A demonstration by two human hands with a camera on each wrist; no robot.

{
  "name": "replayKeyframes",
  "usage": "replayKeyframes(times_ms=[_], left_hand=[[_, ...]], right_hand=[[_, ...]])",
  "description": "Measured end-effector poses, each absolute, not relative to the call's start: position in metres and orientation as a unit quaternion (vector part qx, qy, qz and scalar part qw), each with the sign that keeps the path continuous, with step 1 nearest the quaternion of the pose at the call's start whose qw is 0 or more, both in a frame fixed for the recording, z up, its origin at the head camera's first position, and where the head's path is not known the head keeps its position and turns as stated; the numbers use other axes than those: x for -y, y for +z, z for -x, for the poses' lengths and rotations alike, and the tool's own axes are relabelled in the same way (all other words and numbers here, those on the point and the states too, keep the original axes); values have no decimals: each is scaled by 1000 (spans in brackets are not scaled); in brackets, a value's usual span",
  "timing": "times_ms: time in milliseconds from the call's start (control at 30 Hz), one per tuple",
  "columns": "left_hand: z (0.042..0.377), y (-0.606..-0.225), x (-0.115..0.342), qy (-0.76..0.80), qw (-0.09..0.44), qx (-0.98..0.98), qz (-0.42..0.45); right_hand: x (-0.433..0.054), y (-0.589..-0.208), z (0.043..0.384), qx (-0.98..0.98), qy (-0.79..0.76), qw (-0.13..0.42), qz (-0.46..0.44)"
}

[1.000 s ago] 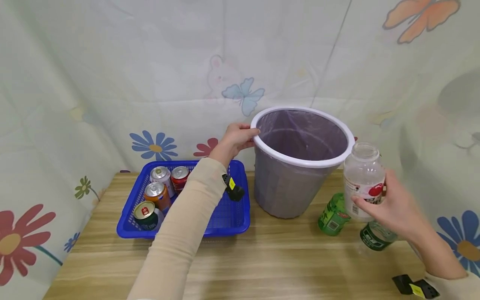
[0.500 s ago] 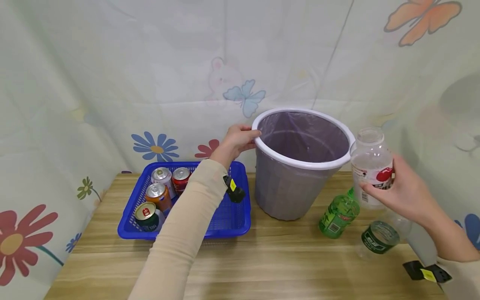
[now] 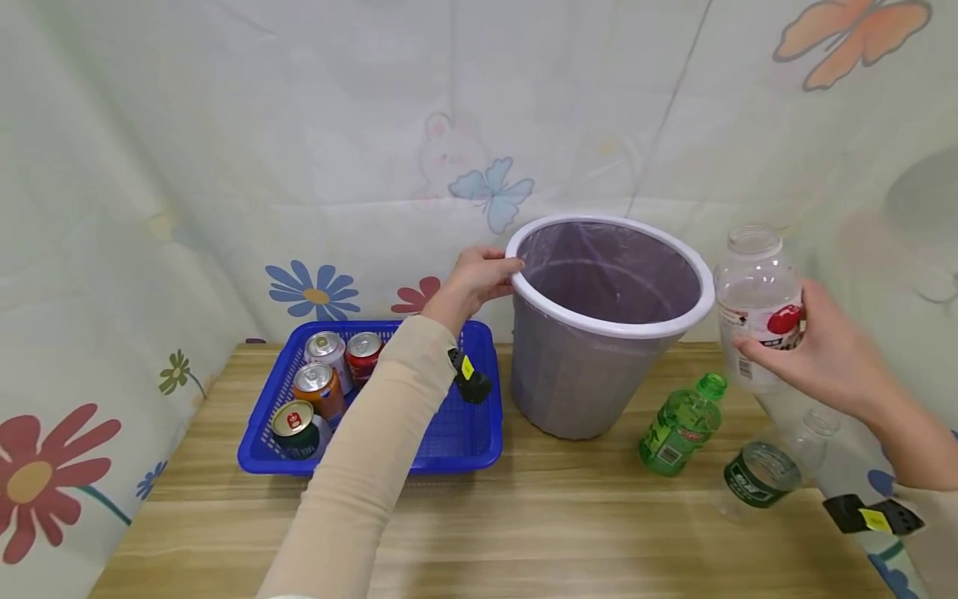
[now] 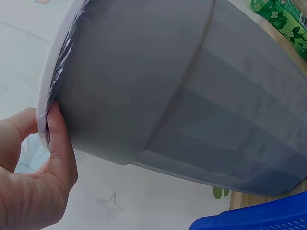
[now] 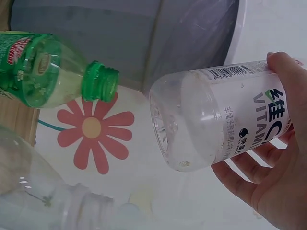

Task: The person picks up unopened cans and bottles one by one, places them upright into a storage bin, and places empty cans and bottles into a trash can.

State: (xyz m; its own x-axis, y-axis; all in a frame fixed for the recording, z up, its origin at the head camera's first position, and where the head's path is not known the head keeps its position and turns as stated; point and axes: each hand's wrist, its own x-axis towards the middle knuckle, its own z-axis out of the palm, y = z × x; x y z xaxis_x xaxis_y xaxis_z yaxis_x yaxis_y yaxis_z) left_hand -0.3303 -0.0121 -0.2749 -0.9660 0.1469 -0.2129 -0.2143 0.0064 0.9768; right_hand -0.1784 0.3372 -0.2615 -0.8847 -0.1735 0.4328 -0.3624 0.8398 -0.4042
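My left hand (image 3: 479, 279) pinches the white rim of a grey trash bin (image 3: 584, 383) lined with a thin plastic bag. In the left wrist view, the left fingers (image 4: 60, 143) press under that rim, with the thumb on its other side. My right hand (image 3: 831, 358) grips a clear, uncapped plastic bottle (image 3: 759, 320) with a white, cherry-printed label. This bottle is raised just right of the bin's rim, mouth up. Beneath it stand a green plastic bottle (image 3: 681, 428) and another clear plastic bottle (image 3: 759, 474) with a dark green label, both uncapped.
A blue plastic basket (image 3: 456, 462) sits left of the bin, holding several drink cans, among them an orange can (image 3: 318, 389). My left forearm crosses over it. A printed curtain (image 3: 359, 108) hangs behind the wooden table (image 3: 524, 532).
My right hand has lifted the cherry-label bottle up and to the right, uncovering more of the two bottles below. The left hand keeps its place on the rim.
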Motion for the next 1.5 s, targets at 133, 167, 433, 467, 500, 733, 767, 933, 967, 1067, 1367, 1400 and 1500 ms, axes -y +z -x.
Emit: replayKeyframes(times_ms=[133, 167, 433, 467, 500, 733, 767, 933, 967, 1067, 1367, 1400, 1500], left_hand=[[330, -275, 11, 702, 129, -700, 27], [330, -275, 11, 701, 129, -701, 27], [329, -276, 11, 703, 129, -699, 27], [329, -276, 11, 702, 129, -699, 27], [329, -276, 11, 702, 130, -699, 28], [330, -275, 11, 700, 130, -702, 28], [330, -275, 10, 700, 130, -702, 28], [332, -276, 11, 704, 130, -698, 27], [332, -277, 11, 704, 129, -697, 27], [333, -277, 12, 705, 129, -697, 29], [332, -277, 13, 702, 128, -700, 31], [332, -277, 13, 701, 127, -701, 31], [331, -277, 13, 699, 127, -703, 32]], right_hand=[[-338, -253, 182, 943, 228, 199, -141], [-338, -251, 183, 943, 225, 200, -141], [-336, -234, 187, 944, 215, 198, -152], [-336, -232, 188, 944, 214, 198, -153], [-336, -229, 188, 945, 211, 198, -151], [-336, -213, 193, 949, 194, 197, -152], [-336, -210, 194, 949, 190, 199, -156], [-335, -196, 203, 946, 183, 207, -170], [-334, -194, 205, 946, 179, 208, -171], [-330, -186, 210, 945, 168, 214, -179], [-318, -170, 231, 939, 167, 207, -216], [-317, -169, 233, 938, 171, 206, -220], [-314, -164, 240, 936, 178, 197, -229]])
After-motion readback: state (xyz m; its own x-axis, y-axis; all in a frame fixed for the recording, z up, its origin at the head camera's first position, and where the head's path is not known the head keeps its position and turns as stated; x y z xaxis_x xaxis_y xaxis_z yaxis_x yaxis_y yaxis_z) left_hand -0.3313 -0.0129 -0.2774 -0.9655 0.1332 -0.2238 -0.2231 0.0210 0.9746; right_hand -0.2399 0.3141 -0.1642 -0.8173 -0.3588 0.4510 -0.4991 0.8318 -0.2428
